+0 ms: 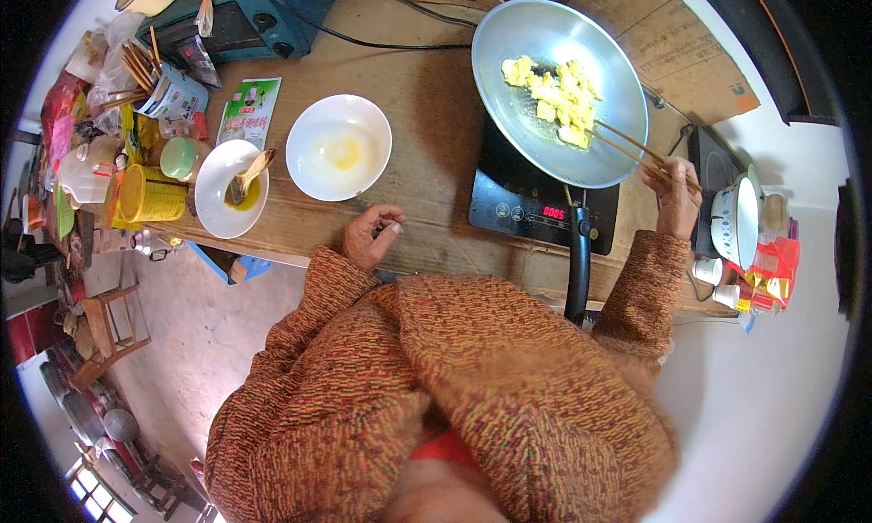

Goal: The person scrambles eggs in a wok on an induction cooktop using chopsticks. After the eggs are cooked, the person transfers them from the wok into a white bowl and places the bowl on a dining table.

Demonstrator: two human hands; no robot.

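Right hand [675, 194] closed around a pair of chopsticks [636, 149], gripped at their upper ends near the table's right edge — tips down among the scrambled egg [556, 92] in the pan [518, 42]. Egg in pale yellow lumps, gathered at the middle of the pan and toward its far side. Pan silver and round, tilted a little, seated on a black induction cooker [518, 205] with a red lit display; long black pan handle [578, 269] pointing back past the near edge of the table.

Left hand [371, 234] loosely curled, holding nothing, resting on the wooden table [427, 96] at its near edge, just below a white bowl [338, 147] with a smear of yellow egg left at its bottom. Left of that, a smaller white bowl [230, 188] with a spoon and some dark yellow liquid. Farther left, by the table's left end — a yellow tin [150, 196], a cup of chopsticks [168, 92], assorted packets. At the right end, beyond the cooker, a white enamel bowl [738, 222] and small cups. Both arms in orange-brown knit sleeves [454, 369].
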